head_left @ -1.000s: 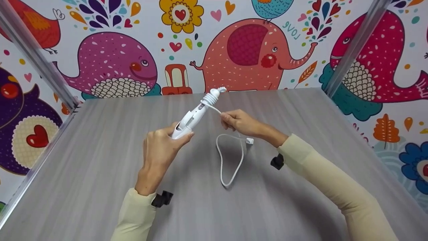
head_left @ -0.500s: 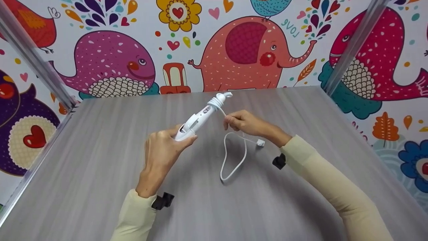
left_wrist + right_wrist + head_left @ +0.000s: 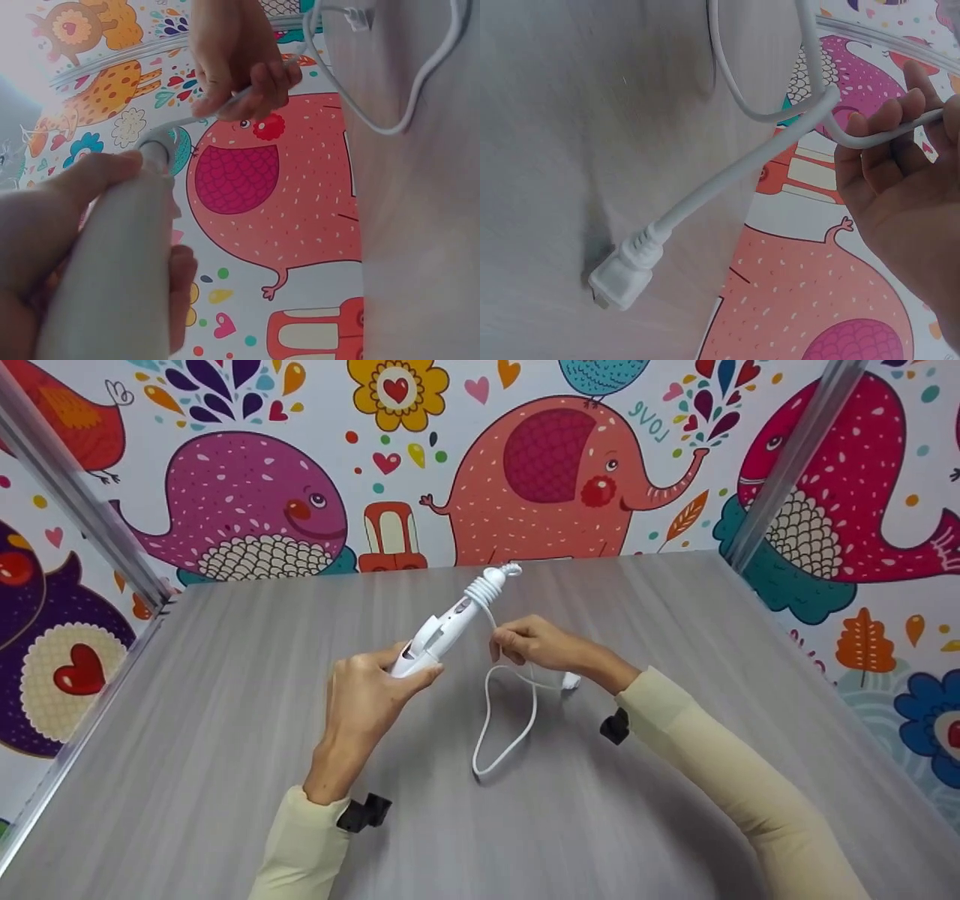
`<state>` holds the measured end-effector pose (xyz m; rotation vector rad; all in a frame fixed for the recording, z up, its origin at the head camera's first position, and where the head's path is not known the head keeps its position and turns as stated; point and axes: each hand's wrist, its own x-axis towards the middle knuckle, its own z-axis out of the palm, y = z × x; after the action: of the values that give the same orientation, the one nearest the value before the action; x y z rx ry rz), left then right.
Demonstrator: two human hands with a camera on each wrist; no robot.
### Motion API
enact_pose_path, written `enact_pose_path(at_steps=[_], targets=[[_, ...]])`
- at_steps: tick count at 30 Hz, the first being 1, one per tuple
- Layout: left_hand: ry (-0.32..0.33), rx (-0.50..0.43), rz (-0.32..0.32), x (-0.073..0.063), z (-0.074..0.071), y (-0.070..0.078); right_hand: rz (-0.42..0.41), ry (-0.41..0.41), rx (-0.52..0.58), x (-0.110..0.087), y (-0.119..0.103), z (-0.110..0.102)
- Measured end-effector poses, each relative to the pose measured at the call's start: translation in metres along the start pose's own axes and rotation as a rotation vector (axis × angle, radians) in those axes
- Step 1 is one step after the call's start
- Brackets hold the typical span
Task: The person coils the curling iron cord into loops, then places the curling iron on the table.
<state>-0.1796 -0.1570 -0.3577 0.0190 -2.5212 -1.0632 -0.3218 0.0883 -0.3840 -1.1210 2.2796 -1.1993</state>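
My left hand (image 3: 364,686) grips a white curling iron (image 3: 442,634) by its lower end, and the other end tilts up to the right. Several turns of its white power cord (image 3: 484,589) lie around the upper end of the handle. Between thumb and fingers, my right hand (image 3: 536,641) pinches the cord just right of these turns. Below that hand the loose cord hangs in a loop (image 3: 484,735), and the white plug (image 3: 571,681) is partly behind the wrist. In the right wrist view the plug (image 3: 622,277) shows whole, close to the tabletop.
A grey wood-grain table (image 3: 225,720) lies under both hands. Behind it stands a wall panel (image 3: 405,465) printed with cartoon animals, with a metal post (image 3: 795,472) at the right corner. Black wrist mounts (image 3: 364,812) sit at both sleeves.
The curling iron has shifted slightly right. My right hand, still pinching the cord, went a little right, then back left and lower. The hanging loop and plug swung with it.
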Motion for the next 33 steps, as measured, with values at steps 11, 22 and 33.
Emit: enact_pose_path(at_steps=[11, 22, 33], targets=[[-0.188, -0.125, 0.113, 0.0, -0.009, -0.003, 0.133, -0.023, -0.071, 0.01, 0.001, -0.03], [-0.331, -0.112, 0.146, 0.002, -0.009, -0.007, -0.038, -0.077, -0.346, 0.017, -0.024, -0.061], [-0.34, -0.027, 0.192, 0.0, -0.009, -0.003, -0.005, 0.063, -0.606, 0.017, -0.063, -0.063]])
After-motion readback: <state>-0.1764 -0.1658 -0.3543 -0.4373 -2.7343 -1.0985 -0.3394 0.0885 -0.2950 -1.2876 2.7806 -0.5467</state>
